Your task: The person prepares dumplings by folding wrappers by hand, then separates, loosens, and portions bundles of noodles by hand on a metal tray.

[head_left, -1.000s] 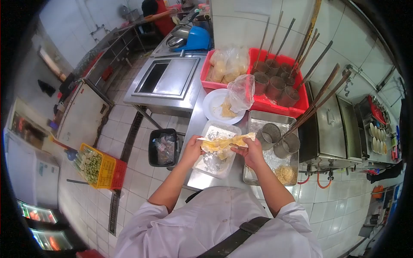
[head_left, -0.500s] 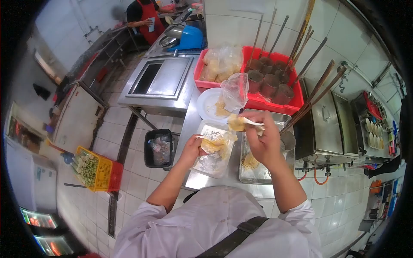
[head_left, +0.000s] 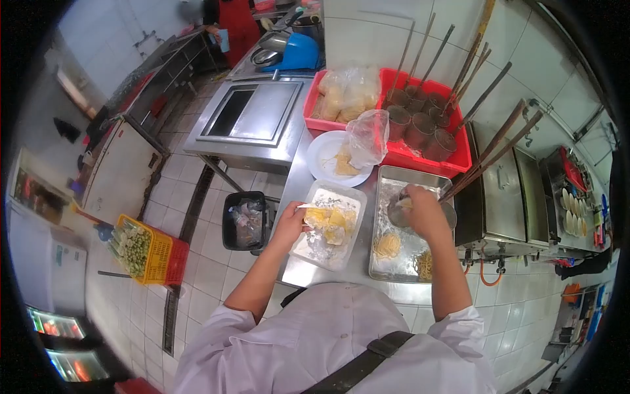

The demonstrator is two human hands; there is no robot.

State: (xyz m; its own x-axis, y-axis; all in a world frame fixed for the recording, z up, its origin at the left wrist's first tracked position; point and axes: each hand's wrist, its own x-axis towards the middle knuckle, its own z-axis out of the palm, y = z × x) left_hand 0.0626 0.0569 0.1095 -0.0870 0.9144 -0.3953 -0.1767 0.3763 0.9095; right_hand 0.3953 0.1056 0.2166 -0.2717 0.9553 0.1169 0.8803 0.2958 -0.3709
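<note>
over tray (head_left: 401,268): right hand (head_left: 422,209) | tub edge (head_left: 321,264): left hand (head_left: 289,224) | noodle piles (head_left: 387,245) apart

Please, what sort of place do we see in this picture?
Probably a restaurant kitchen. A red bin holds long-handled strainers, a metal tray bears what look like noodles, and a yellow crate holds greens.

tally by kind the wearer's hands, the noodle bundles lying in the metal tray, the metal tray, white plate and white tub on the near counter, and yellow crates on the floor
Hands (left hand, right hand): 2
Noodle bundles: 2
Metal tray: 1
White plate: 1
White tub: 1
Yellow crate: 1
Total: 8
</note>
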